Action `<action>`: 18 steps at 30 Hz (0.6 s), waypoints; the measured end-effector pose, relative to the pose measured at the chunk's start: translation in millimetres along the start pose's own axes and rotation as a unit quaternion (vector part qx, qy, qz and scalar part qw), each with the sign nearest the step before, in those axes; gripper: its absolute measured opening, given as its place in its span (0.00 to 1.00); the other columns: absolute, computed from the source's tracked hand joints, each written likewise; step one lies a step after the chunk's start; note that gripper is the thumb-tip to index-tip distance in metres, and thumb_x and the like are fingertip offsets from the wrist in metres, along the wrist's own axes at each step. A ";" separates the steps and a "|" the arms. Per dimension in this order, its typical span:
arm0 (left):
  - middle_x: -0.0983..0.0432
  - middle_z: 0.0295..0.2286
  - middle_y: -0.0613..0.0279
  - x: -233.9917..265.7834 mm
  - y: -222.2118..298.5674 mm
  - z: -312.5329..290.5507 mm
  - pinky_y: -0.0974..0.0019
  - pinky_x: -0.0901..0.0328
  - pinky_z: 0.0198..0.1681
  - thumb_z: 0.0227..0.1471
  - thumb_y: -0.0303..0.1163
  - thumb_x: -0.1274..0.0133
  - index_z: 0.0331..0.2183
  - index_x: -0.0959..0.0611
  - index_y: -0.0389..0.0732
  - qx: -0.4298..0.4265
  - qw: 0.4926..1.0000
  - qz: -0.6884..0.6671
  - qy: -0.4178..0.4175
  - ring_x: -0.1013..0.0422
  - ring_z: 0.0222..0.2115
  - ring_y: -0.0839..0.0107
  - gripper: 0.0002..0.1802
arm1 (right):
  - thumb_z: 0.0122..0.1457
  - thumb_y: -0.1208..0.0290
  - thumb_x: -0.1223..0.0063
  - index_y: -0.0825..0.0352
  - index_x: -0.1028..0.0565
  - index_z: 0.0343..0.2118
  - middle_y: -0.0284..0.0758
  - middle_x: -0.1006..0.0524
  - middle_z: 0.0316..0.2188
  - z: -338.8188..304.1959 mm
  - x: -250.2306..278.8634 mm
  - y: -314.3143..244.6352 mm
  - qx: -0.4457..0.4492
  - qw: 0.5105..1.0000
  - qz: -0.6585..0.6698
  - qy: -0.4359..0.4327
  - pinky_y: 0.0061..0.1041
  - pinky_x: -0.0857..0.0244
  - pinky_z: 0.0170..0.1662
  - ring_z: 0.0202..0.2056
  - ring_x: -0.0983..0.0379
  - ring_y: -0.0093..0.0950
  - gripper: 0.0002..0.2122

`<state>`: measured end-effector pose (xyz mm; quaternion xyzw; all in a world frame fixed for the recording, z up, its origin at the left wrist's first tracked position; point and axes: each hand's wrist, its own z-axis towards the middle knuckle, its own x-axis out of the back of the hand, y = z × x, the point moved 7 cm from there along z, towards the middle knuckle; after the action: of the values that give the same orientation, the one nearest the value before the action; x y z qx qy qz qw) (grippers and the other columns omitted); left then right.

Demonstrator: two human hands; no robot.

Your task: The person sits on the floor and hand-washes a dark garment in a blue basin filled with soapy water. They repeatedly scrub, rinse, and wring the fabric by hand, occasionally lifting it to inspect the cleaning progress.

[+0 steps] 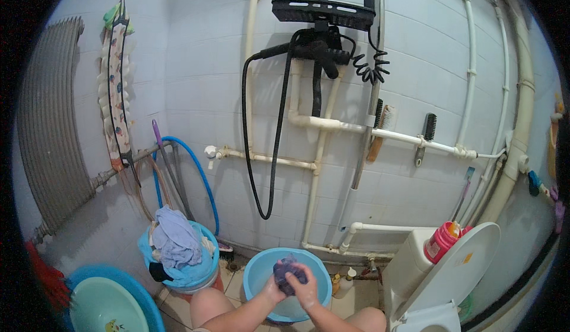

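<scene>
both hands (pixel 292 286) wringing dark cloth (pixel 289 271), over blue basin (pixel 259 272)

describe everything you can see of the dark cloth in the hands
The dark cloth is a small, bunched wad of purplish-blue fabric, crumpled so no shape or seams can be made out. It looks wet, though that is hard to confirm. Both hands clasp it, the left hand at its lower left, the right hand at its lower right. It is held over the light blue basin on the floor.

The blue basin (pixel 255 275) has open room above it. A laundry-filled bucket (pixel 205 272) crowds its left, small bottles (pixel 343 283) and the toilet (pixel 415 272) its right, wall pipes (pixel 320 250) behind.
</scene>
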<state>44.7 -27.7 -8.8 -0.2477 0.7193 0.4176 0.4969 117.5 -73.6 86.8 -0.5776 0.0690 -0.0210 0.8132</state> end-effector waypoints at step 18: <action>0.26 0.34 0.60 -36.7 7.5 -32.1 0.57 0.35 0.43 0.53 0.49 0.61 0.37 0.24 0.43 -0.041 0.990 0.062 0.122 0.29 0.36 0.63 0.21 | 0.55 0.61 0.52 0.67 0.30 0.39 0.37 0.27 0.35 -17.2 -2.7 60.1 -0.346 0.837 0.420 -0.057 0.29 0.37 0.39 0.35 0.31 0.29 0.15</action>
<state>36.7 -53.1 32.8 -0.2714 0.7708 0.4434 0.3682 109.7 -69.5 24.9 -0.7371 0.2617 0.3808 0.4932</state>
